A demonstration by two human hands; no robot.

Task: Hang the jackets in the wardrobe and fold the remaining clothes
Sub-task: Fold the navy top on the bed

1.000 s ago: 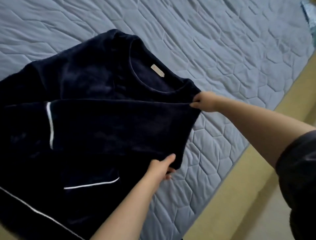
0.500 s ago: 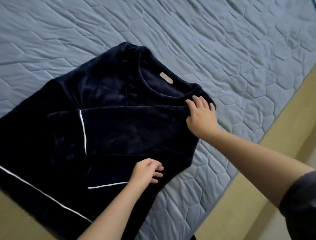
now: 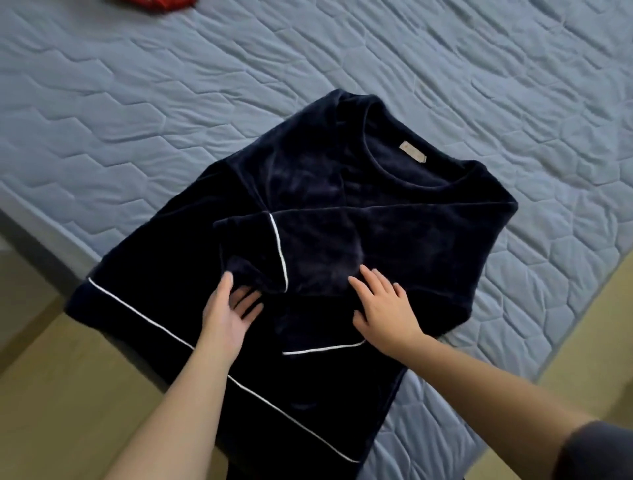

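Wide quilted blue-grey bed (image 3: pixel 137 113) lies open to the left, beyond and right of the dark navy velvet top (image 3: pixel 342 192); a red cloth bundle (image 3: pixel 161 3) sits at the far edge, well apart.

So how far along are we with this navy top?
Done: the navy top lies spread on the bed, one sleeve folded across its chest. In hand: the left hand touches that sleeve's cuff, the right hand rests flat beside it. Left: the body is not yet folded, and something red waits at the bed's far edge.
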